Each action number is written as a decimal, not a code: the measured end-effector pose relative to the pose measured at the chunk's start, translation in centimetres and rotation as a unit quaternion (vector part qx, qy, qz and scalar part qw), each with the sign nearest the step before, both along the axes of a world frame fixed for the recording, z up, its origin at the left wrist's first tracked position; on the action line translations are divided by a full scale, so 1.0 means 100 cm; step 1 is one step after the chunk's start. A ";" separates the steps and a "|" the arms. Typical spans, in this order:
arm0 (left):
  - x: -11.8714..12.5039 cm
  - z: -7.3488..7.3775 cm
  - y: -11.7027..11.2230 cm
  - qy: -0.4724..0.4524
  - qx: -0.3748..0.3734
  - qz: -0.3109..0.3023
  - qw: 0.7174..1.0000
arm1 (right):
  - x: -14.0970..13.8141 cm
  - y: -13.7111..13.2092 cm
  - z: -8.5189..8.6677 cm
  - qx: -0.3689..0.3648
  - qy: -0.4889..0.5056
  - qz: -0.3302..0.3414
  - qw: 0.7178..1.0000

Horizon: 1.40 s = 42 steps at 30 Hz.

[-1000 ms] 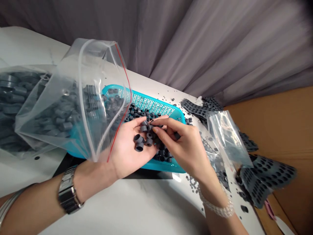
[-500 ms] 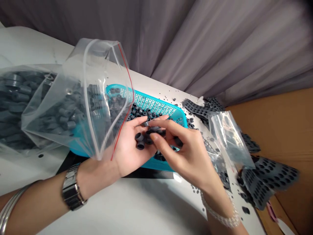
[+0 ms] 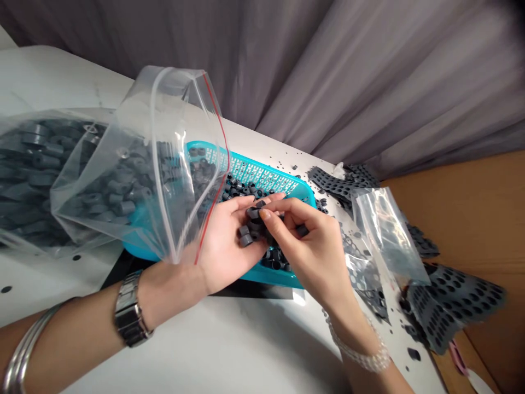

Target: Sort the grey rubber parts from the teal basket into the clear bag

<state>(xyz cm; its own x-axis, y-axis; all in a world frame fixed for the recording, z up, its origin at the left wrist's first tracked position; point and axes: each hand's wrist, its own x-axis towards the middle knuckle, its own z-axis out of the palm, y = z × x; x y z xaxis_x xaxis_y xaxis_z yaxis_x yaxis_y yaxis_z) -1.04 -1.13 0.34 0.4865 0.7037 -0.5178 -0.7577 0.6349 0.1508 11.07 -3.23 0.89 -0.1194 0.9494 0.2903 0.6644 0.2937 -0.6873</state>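
My left hand [image 3: 223, 241] lies palm up and cupped, with several small grey hollow cylinders [image 3: 247, 235] resting in it. Above that palm, my right hand [image 3: 314, 238] pinches a grey cylinder [image 3: 255, 212] between thumb and forefinger; its other fingers curl over more pieces and partly hide them. Beneath both hands stands a turquoise plastic basket [image 3: 303, 189] with more of the same cylinders inside. A clear zip bag [image 3: 135, 109] with a red line along its mouth opens beside my left wrist, and many grey pieces fill it.
Punched grey sheets [image 3: 455, 301] full of round holes lie at the right, beside a brown board [image 3: 463, 213]. A smaller clear bag [image 3: 389, 235] rests among scraps there. Pink-handled scissors [image 3: 457, 358] show at lower right. A grey curtain [image 3: 287, 71] hangs behind the white table [image 3: 229, 345].
My right thumb and forefinger have closed on a cylinder and shifted a little over the left palm. The pieces in the palm have rearranged. The view has moved slightly.
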 end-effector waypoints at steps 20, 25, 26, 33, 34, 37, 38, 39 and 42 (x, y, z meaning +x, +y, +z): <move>-0.010 -0.006 -0.003 -0.119 0.088 0.018 0.989 | -0.016 -0.037 -0.011 0.201 -0.197 0.105 0.954; -0.010 -0.009 -0.001 -0.138 0.099 0.017 0.985 | -0.017 -0.040 -0.011 0.195 -0.198 0.150 0.949; -0.010 -0.009 -0.001 -0.140 0.101 0.016 0.985 | -0.018 -0.040 -0.011 0.197 -0.197 0.157 0.948; -0.005 -0.010 -0.007 -0.115 0.077 -0.009 0.990 | -0.019 -0.036 -0.010 0.220 -0.201 0.162 0.941; -0.004 -0.010 -0.008 -0.108 0.074 -0.015 0.991 | -0.018 -0.035 -0.010 0.224 -0.209 0.156 0.939; -0.003 -0.010 -0.010 -0.091 0.067 -0.028 0.993 | -0.017 -0.034 -0.011 0.229 -0.204 0.140 0.941; -0.003 -0.010 -0.010 -0.088 0.063 -0.030 0.994 | -0.016 -0.033 -0.010 0.218 -0.190 0.136 0.948; -0.003 -0.010 -0.010 -0.087 0.058 -0.030 0.994 | -0.015 -0.033 -0.009 0.198 -0.173 0.127 0.956; -0.004 -0.010 -0.009 -0.099 0.044 -0.029 0.994 | -0.012 -0.032 -0.001 0.146 -0.125 0.080 0.978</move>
